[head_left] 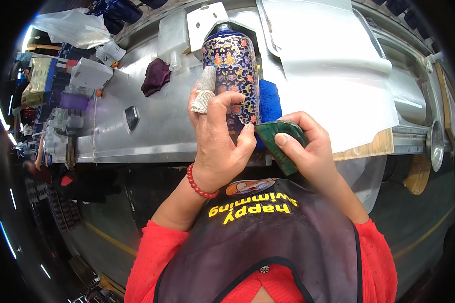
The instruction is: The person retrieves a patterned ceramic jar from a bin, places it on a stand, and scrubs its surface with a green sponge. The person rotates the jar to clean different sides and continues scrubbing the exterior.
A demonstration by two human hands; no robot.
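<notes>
A dark blue bottle [233, 58] with a colourful floral pattern lies on the metal table, its neck pointing away from me. My left hand [215, 129] is closed against its near left part. The left thumb and index finger come close together at the bottle's near right edge, and a white cloth cover [204, 93] sits on one finger. Between thumb and fingers, my right hand [308, 144] grips a flat green scraper [283, 146]. The scraper's tip is right by the left thumb and the bottle's near end. A blue cloth [270, 101] lies beside the bottle, partly under it.
White sheets [336, 86] cover the table at right. A purple cloth [156, 77], a small dark blade-like piece [131, 117] and a clear plastic container [174, 34] are on the left. A white holed block [207, 21] stands behind the bottle. The metal table's [151, 146] near edge runs before me.
</notes>
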